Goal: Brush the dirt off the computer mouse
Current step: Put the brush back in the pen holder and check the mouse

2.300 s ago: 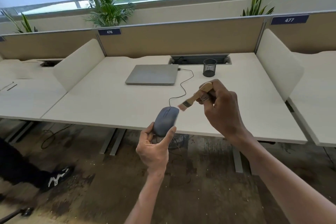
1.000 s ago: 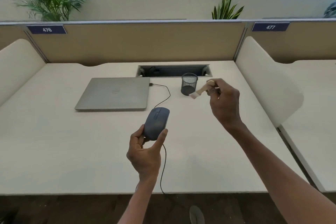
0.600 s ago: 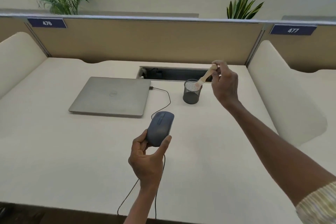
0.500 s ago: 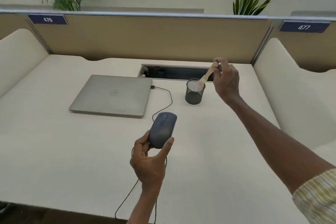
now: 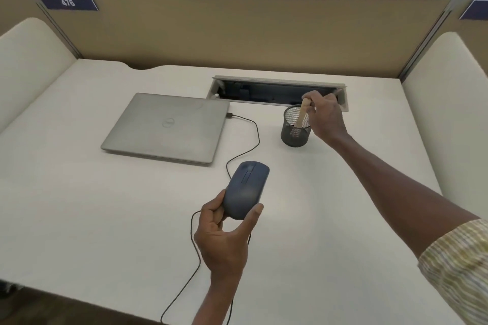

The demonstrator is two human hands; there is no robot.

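At far left we see the closed grey laptop (image 5: 169, 128) lying flat on the cream desk (image 5: 79, 206), a dark cable (image 5: 248, 140) running from its right edge toward the mouse. Moving right, we see the left hand (image 5: 224, 237) raised above the desk's near half, forearm rising from the bottom edge, palm turned up. Its thumb and fingers curl round the rear of the dark blue computer mouse (image 5: 245, 188), which is held off the desk with its buttons facing up and its nose pointing away from us. Farther right, we see the black mesh pen cup (image 5: 295, 134) standing upright just in front of the open cable tray (image 5: 277, 92). The right arm extends forward across the desk, striped sleeve (image 5: 459, 264) at the lower right. The right hand (image 5: 326, 116) hangs over the cup's right rim, fingers pinching the top of the wooden-handled brush (image 5: 302, 113), whose bristle end points down inside the cup.
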